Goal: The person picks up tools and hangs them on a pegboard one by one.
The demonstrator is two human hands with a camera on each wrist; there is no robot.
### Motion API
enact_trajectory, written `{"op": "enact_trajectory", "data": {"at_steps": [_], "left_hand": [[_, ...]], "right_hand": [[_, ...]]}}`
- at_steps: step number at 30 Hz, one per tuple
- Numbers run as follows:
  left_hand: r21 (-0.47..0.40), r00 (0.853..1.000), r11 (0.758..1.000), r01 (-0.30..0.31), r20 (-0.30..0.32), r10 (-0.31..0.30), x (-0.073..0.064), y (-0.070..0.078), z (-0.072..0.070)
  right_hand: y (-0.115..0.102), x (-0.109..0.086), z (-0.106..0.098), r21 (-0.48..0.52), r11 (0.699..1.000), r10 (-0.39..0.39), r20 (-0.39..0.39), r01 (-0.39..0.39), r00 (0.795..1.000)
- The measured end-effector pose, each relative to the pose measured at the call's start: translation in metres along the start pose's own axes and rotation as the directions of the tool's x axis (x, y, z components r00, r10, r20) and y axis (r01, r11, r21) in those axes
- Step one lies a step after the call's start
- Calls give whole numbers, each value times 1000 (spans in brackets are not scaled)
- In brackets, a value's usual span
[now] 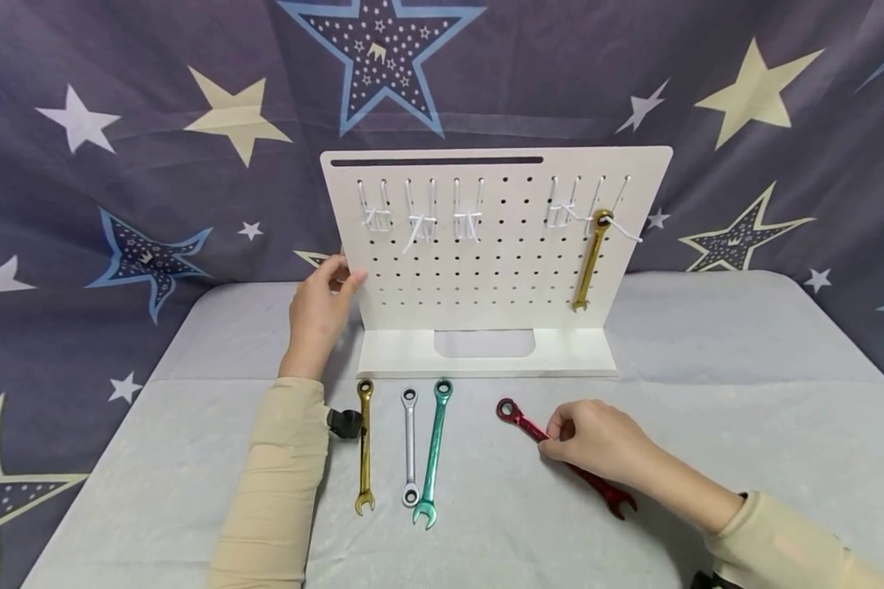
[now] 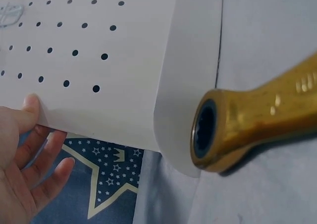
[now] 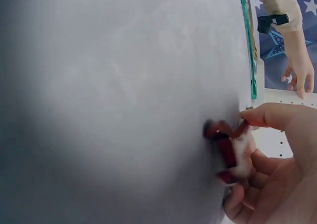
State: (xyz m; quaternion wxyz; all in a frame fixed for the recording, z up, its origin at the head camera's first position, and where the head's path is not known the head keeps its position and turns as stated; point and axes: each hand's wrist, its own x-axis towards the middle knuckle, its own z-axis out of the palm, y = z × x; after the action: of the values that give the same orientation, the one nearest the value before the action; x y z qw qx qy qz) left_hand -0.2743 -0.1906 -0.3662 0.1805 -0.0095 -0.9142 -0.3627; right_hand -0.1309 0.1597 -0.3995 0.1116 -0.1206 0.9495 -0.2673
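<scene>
In the head view, the left hand (image 1: 320, 315) grips the left edge of a white pegboard (image 1: 398, 319), while the right hand (image 1: 604, 442) pinches a red combination wrench (image 1: 529, 427) that slants across the tabletop (image 1: 479, 540), right of centre — its ring end toward the board, its jaw end toward the person. Left of it lie a gold combination wrench (image 1: 365, 446), a silver double-ring wrench (image 1: 410, 446) and a green combination wrench (image 1: 435, 446). A second gold wrench (image 1: 593, 262) hangs from the rightmost hook by its ring. In the left wrist view, the thumb rests on the board's face, with fingers behind its edge; a gold ring end looms close. The right wrist view blurs the red wrench — exactly where the fingertips meet it is hard to say.
</scene>
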Motion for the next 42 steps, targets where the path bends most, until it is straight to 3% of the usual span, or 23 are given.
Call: {"op": "enact_trajectory", "data": {"at_steps": [7,15,21,32,42], "left_hand": [[-1,1000,1000,-5,1,5,0,0,0],[4,1000,1000,2,4,-2,0,-1,0],[10,1000,1000,2,2,-2,0,0,1],[5,1000,1000,3,5,-3,1,-2,1],[11,1000,1000,-3,7,3,1,-1,2]], "right_hand": [[4,-1,-7,126,992,-7,37,3,999],[6,2,-17,269,958,-93,-19,95,995],[4,5,-24,265,952,-131,-89,150,987],[-3,6,-44,289,945,-94,-212,154,973],[-4,6,-68,325,927,-80,-323,190,943]]}}
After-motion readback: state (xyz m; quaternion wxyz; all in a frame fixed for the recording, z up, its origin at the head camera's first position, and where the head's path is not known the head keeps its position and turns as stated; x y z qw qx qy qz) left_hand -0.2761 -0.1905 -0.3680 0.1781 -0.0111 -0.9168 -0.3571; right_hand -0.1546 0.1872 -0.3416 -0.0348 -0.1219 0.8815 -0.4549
